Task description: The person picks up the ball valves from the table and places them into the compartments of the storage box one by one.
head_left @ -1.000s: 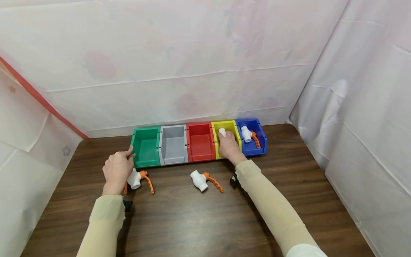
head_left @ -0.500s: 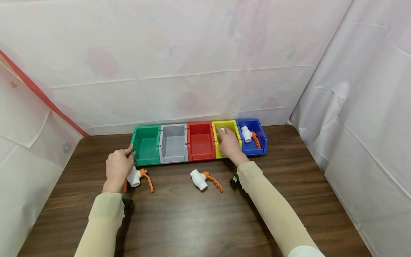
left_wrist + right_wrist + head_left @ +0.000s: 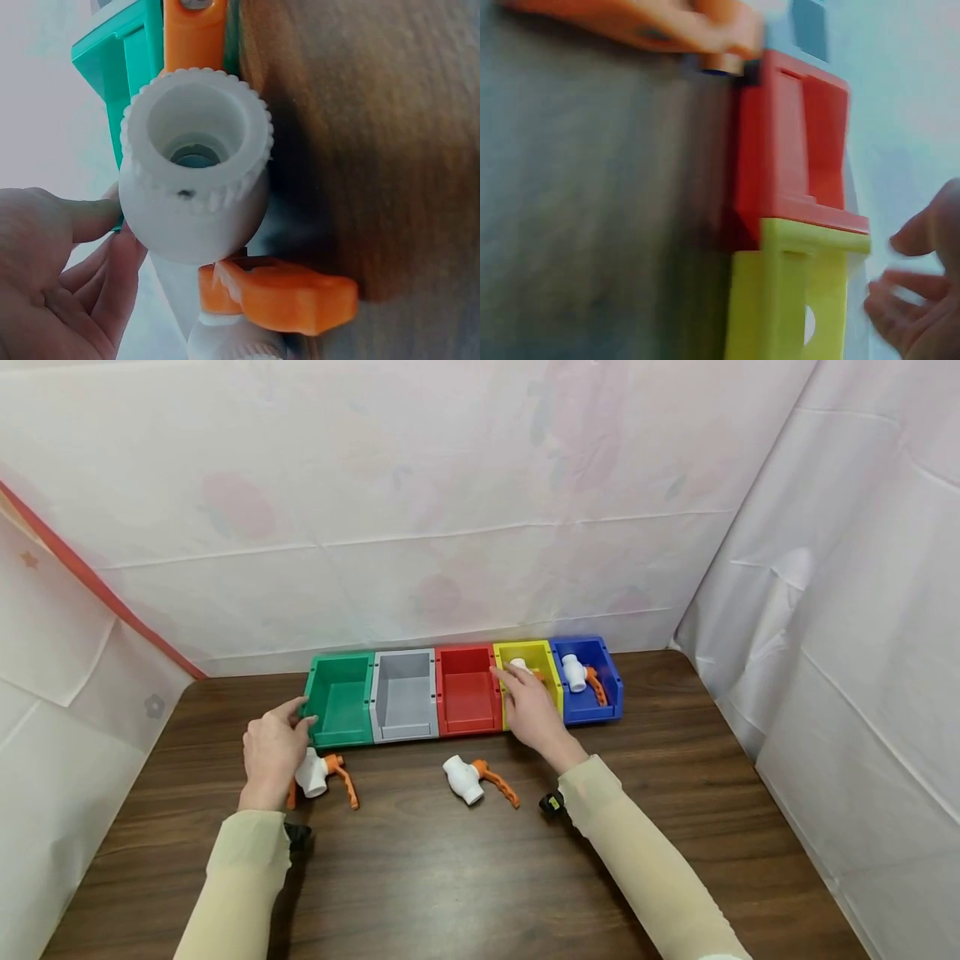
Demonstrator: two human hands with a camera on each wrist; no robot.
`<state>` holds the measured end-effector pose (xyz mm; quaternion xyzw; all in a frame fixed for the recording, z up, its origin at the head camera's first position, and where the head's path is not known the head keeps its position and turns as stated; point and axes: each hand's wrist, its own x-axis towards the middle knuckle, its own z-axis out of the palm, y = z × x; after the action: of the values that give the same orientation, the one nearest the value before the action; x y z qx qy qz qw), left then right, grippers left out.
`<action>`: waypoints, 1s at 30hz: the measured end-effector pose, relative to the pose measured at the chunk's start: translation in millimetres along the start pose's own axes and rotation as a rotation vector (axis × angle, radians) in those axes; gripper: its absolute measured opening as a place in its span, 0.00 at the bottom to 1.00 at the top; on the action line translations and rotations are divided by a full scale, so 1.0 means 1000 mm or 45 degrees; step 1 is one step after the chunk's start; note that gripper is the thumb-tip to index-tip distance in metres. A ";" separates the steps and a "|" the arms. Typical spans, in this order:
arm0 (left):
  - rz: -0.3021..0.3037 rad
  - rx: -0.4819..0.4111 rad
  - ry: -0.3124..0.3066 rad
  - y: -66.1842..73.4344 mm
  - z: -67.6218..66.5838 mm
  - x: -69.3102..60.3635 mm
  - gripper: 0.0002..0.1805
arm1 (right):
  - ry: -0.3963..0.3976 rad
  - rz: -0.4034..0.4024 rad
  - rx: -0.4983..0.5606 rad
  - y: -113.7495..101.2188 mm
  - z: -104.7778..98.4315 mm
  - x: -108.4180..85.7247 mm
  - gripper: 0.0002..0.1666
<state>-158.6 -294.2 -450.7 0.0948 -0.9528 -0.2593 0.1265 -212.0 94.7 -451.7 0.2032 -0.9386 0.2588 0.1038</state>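
Note:
My right hand [image 3: 534, 710] is over the yellow bin [image 3: 536, 649], fingers loosely spread and holding nothing. Partly hidden behind it, a white ball valve [image 3: 518, 663] with an orange handle lies in that bin. At the green bin [image 3: 343, 697], my left hand [image 3: 272, 753] pinches the left wall between thumb and fingers; the left wrist view also shows these fingertips [image 3: 129, 259] at the bin's edge. Just below that hand lies a ball valve [image 3: 312, 777], its white body large in the left wrist view. Another orange handle [image 3: 292, 795] shows beside it, mostly covered by the hand.
Grey [image 3: 405, 693] and red [image 3: 468, 697] bins stand between the green and yellow ones. The blue bin [image 3: 581, 708] at the right end holds a ball valve [image 3: 575, 674]. One more valve [image 3: 465, 779] lies mid-table. A pale curtain [image 3: 450, 568] hangs behind the row.
My right hand has let go of the ball valve in the yellow bin and drawn back slightly toward me, its fingers opening. The left hand stays at the green bin.

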 end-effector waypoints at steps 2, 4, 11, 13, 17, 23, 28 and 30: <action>-0.017 -0.008 -0.005 0.000 0.000 -0.001 0.22 | 0.021 -0.096 0.046 -0.004 0.002 -0.008 0.27; -0.030 -0.020 -0.012 0.000 0.000 -0.002 0.21 | 0.026 -0.173 0.093 -0.009 0.003 -0.015 0.24; -0.035 -0.045 -0.015 0.000 0.000 -0.003 0.22 | -0.229 -0.309 0.107 -0.021 0.008 -0.040 0.19; -0.035 -0.041 -0.012 -0.001 0.000 -0.003 0.21 | -0.318 -0.322 0.094 -0.024 0.009 -0.046 0.19; -0.035 -0.039 -0.006 0.000 -0.001 -0.003 0.21 | -0.445 -0.329 0.107 -0.028 0.011 -0.057 0.21; -0.039 -0.039 -0.009 0.000 -0.002 -0.004 0.21 | -0.588 -0.382 0.103 -0.031 0.016 -0.066 0.32; -0.041 -0.025 -0.012 0.001 -0.002 -0.004 0.21 | -0.650 -0.385 0.047 -0.034 0.019 -0.072 0.38; -0.040 -0.023 -0.012 0.001 -0.002 -0.004 0.22 | -0.644 -0.378 0.046 -0.035 0.019 -0.074 0.38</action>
<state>-154.0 -293.1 -449.7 0.1075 -0.9494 -0.2702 0.1189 -132.4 81.2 -474.5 0.3983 -0.8898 0.1986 -0.1005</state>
